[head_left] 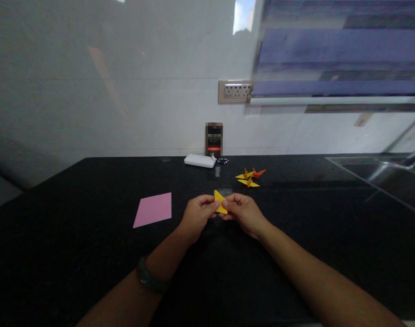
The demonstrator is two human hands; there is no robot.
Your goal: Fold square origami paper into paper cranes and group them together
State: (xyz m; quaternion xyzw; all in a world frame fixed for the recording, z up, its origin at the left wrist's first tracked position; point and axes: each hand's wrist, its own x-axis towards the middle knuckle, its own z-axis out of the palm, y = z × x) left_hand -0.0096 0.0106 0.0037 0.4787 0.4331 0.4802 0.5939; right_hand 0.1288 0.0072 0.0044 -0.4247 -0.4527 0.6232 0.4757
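Note:
A small piece of folded yellow origami paper [219,197] is pinched between my two hands, a little above the dark counter. My left hand [198,213] closes on its left side, thumb on the front face. On the other side my right hand [243,211] grips it the same way, the two thumbs almost meeting. Fingers hide part of the paper's lower edge. Beyond my right hand sit two yellow paper cranes [249,182] and an orange paper crane [258,173], close together. Left of my hands lies a flat pink sheet of paper [154,210].
A white oblong case [199,161] with a beaded strap [222,161] lies near the wall. Behind it a blurred-out upright device [214,138] leans on the tiles. The black counter [91,254] carries everything; a sink edge [374,184] is at right. A socket panel [235,91] is above.

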